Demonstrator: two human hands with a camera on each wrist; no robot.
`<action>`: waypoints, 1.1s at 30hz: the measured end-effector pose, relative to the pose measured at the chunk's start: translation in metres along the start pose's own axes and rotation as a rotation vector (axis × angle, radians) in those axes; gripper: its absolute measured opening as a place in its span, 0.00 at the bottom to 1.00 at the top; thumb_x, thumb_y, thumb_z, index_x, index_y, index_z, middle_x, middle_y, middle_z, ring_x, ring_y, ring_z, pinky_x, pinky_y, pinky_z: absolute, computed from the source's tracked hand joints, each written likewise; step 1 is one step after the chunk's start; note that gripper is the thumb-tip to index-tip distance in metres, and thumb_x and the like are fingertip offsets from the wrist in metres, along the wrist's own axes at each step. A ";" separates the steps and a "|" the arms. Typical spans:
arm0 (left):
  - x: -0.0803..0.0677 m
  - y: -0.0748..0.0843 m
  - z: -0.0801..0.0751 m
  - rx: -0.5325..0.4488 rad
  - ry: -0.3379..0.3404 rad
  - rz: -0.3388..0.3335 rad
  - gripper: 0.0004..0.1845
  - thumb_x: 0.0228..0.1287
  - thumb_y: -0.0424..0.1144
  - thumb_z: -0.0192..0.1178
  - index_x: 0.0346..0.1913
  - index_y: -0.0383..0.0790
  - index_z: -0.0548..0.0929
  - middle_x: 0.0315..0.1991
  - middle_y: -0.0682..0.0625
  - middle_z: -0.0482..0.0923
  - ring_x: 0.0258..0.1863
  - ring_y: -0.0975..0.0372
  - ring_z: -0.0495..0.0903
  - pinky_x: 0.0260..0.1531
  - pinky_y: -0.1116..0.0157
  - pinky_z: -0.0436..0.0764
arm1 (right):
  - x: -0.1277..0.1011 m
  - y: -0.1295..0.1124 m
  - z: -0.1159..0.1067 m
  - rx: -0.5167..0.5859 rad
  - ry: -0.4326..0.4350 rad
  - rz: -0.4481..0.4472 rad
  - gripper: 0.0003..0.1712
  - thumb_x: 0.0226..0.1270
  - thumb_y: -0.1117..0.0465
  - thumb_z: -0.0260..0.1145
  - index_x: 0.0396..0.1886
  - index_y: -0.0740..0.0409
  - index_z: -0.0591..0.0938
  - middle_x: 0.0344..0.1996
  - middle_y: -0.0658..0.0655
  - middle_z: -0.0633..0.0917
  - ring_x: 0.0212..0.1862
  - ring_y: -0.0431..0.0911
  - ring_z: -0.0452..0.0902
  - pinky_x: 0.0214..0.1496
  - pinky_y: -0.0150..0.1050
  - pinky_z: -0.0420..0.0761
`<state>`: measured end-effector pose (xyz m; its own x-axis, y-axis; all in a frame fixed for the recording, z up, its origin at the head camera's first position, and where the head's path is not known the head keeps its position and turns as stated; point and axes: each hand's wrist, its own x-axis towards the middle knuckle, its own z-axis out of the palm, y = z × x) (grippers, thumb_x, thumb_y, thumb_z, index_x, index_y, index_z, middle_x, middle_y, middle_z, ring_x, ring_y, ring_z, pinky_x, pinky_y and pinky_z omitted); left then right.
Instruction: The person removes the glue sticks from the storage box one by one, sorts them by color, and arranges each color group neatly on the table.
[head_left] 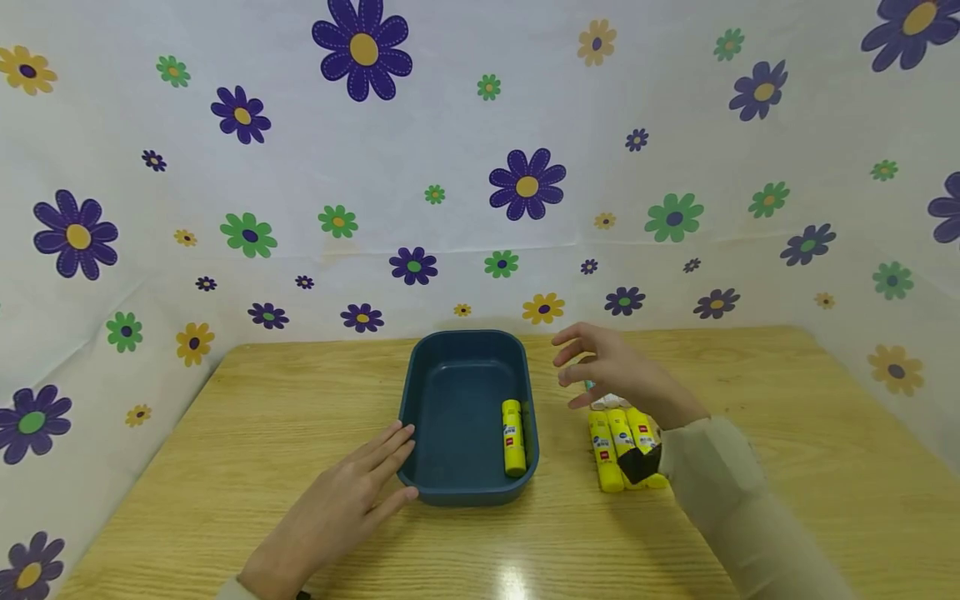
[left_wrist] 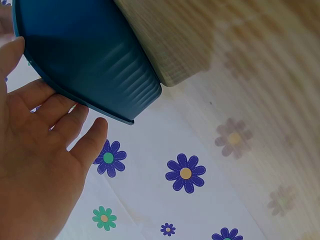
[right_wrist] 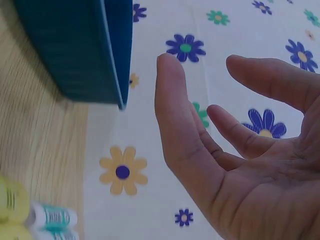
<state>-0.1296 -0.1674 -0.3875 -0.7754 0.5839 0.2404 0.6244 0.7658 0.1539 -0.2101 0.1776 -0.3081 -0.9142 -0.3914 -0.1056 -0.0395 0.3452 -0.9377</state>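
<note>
A dark blue plastic bin (head_left: 457, 400) stands on the wooden table, with one yellow glue stick (head_left: 513, 442) lying along its right side. My left hand (head_left: 345, 492) rests its fingertips on the bin's left rim; the left wrist view shows those fingers (left_wrist: 62, 107) along the rim. In the air to the right of the bin is my right hand (head_left: 618, 371), its fingers spread and loosely bent with nothing between them. Below it lie several yellow glue sticks (head_left: 604, 454) side by side, partly hidden by the wrist and a black piece (head_left: 639, 463) on it.
Behind the yellow sticks lie white tubes with teal labels (right_wrist: 55, 216), largely covered by my right hand in the head view. A white cloth with printed flowers (head_left: 450, 167) hangs around the back and sides of the table (head_left: 300, 400).
</note>
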 end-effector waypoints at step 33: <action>0.000 -0.001 0.002 -0.001 0.014 0.010 0.33 0.66 0.59 0.45 0.63 0.37 0.69 0.68 0.50 0.57 0.67 0.59 0.54 0.55 0.58 0.70 | 0.036 -0.022 0.097 -0.421 -0.098 0.054 0.24 0.58 0.62 0.66 0.54 0.60 0.70 0.44 0.61 0.76 0.35 0.48 0.74 0.37 0.41 0.78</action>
<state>-0.1303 -0.1675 -0.3896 -0.7677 0.5879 0.2550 0.6323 0.7596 0.1521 -0.2029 0.0737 -0.3235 -0.8776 -0.4352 -0.2009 -0.1719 0.6770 -0.7157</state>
